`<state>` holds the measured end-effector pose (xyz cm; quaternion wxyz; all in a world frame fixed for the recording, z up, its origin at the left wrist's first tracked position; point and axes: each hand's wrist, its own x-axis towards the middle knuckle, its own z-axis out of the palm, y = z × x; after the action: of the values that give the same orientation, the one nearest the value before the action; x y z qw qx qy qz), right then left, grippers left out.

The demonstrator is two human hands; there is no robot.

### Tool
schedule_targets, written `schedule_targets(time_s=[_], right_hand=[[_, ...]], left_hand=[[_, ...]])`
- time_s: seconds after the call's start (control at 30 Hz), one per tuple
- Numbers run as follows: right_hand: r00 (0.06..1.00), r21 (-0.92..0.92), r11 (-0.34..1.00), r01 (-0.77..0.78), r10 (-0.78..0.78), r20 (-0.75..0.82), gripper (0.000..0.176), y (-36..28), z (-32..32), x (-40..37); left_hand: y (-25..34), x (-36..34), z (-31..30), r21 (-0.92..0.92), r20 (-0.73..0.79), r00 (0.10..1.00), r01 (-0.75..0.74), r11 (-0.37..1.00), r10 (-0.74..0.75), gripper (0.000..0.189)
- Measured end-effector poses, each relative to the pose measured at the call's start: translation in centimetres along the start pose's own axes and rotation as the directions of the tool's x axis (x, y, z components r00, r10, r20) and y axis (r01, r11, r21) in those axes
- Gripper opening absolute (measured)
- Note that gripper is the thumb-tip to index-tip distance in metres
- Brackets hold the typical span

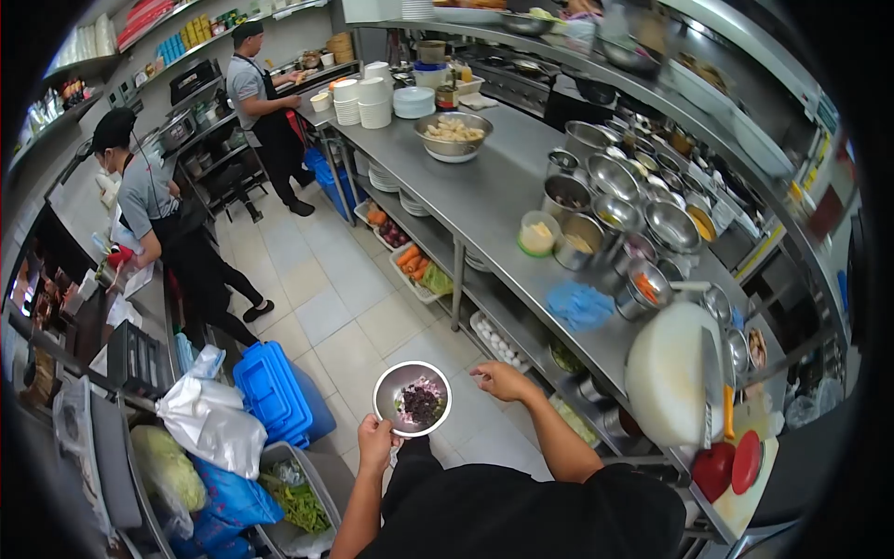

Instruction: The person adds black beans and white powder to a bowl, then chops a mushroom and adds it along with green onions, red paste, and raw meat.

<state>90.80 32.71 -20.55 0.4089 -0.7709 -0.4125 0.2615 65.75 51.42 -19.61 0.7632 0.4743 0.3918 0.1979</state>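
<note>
My left hand (375, 443) is closed on the near rim of a small metal bowl (382, 396), held out over the floor in front of me. Inside the bowl lie finely chopped purple-and-white pieces, perhaps red onion, and a heap of dark bits (421, 403). To the right of the bowl, apart from it, my right hand (503, 381) is in the air with its fingers loosely bent and slightly apart. No object shows in it. The steel counter's edge runs just beyond that hand.
The steel counter (507, 200) carries metal pots, a bowl of pale chunks (453, 135), a blue plastic bag (579, 306), a white cutting board (666, 382) and a knife (712, 373). Left stand a blue bin (279, 391) and a grey greens crate (321, 484). Two co-workers (158, 214) stand further off.
</note>
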Motion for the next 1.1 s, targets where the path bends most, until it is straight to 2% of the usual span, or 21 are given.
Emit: schedule_targets(time_s=[0.07,0.13,0.17,0.27,0.33,0.4,0.43,0.5,0.53,0.57,0.6,0.63,0.7,0.77,0.87,0.93,0.97,1.03,1.07,1.1], right_hand=[[1.000,-0.095,0.995,0.013,-0.011,0.020,0.022,0.4,0.7,5.4],[0.996,-0.143,0.986,-0.084,0.083,-0.018,0.023,-0.3,0.7,10.8],[0.991,-0.111,0.989,-0.096,0.085,-0.100,0.021,-0.6,0.8,13.4],[0.992,-0.065,0.994,-0.086,0.079,-0.100,0.018,-3.5,-0.2,21.6],[0.994,-0.049,0.998,-0.038,0.033,-0.102,0.017,-4.5,-0.6,26.8],[0.978,0.008,0.998,0.069,-0.066,-0.196,0.018,-6.3,-1.5,32.3],[0.979,0.009,0.997,0.074,-0.071,-0.190,0.018,-7.3,-2.3,35.1],[0.928,-0.092,0.968,0.236,-0.252,-0.275,0.017,-9.1,-4.0,41.2],[0.949,-0.064,0.981,0.184,-0.194,-0.247,0.017,-9.5,-5.1,44.6],[0.902,-0.138,0.948,0.287,-0.316,-0.294,0.015,-9.5,-5.9,48.4],[0.935,-0.053,0.974,0.219,-0.225,-0.275,0.013,-11.1,-7.3,51.6],[0.896,-0.139,0.955,0.261,-0.294,-0.333,0.012,-11.2,-8.3,55.6],[0.871,-0.230,0.928,0.294,-0.359,-0.335,0.013,-11.2,-11.4,63.9],[0.806,-0.394,0.871,0.294,-0.447,-0.388,0.017,-11.8,-14.4,71.7],[0.778,-0.435,0.872,0.226,-0.430,-0.458,0.020,-13.1,-18.8,82.1],[0.649,-0.560,0.801,0.212,-0.544,-0.532,0.026,-13.3,-21.1,88.7],[0.652,-0.568,0.792,0.224,-0.554,-0.517,0.026,-13.6,-22.2,91.5],[0.565,-0.699,0.708,0.098,-0.618,-0.546,0.035,-14.2,-23.7,95.6],[0.575,-0.706,0.701,0.105,-0.622,-0.532,0.035,-14.0,-24.1,97.2],[0.590,-0.752,0.659,0.036,-0.621,-0.516,0.037,-13.7,-24.6,98.7]], left_hand=[[1.1,5.0,-1.6,-0.025,-0.001,1.000,-0.010,1.000,0.010,0.002],[2.8,9.7,-2.6,0.009,-0.023,0.999,0.031,0.999,-0.031,0.002],[3.6,11.9,-3.1,-0.003,-0.020,0.999,0.031,1.000,-0.032,0.003],[7.5,18.5,-4.6,0.061,-0.016,1.000,0.013,0.998,-0.012,0.004],[9.6,22.6,-5.6,0.072,-0.021,1.000,-0.005,0.997,0.007,0.003],[13.2,26.0,-5.7,0.076,-0.035,0.996,-0.080,0.994,0.083,0.005],[14.7,27.3,-5.7,0.077,-0.051,0.993,-0.098,0.992,0.102,0.006],[17.0,29.5,-5.8,0.060,-0.092,0.989,-0.109,0.992,0.114,0.006],[17.9,30.8,-5.9,0.042,-0.123,0.985,-0.115,0.992,0.120,0.007],[18.4,32.1,-6.3,0.041,-0.129,0.984,-0.115,0.993,0.119,0.007],[18.5,33.3,-6.9,0.034,-0.172,0.978,-0.110,0.993,0.114,0.007],[18.3,34.5,-7.5,0.024,-0.215,0.971,-0.103,0.994,0.105,0.007],[17.7,36.8,-8.7,0.015,-0.279,0.956,-0.087,0.996,0.087,0.007],[18.1,39.1,-9.8,0.019,-0.338,0.937,-0.081,0.997,0.083,0.006],[18.7,41.1,-10.4,-0.058,-0.427,0.904,-0.033,0.998,0.005,0.006],[19.4,43.0,-10.8,-0.112,-0.506,0.863,-0.052,0.992,-0.012,0.005],[19.8,44.2,-10.8,-0.128,-0.512,0.859,-0.055,0.990,-0.018,0.005],[20.7,46.0,-10.7,-0.147,-0.568,0.823,-0.085,0.985,-0.014,0.006],[21.2,46.9,-10.5,-0.162,-0.573,0.819,-0.079,0.984,-0.028,0.006],[21.6,47.7,-10.2,-0.174,-0.576,0.817,-0.094,0.980,-0.023,0.006]])
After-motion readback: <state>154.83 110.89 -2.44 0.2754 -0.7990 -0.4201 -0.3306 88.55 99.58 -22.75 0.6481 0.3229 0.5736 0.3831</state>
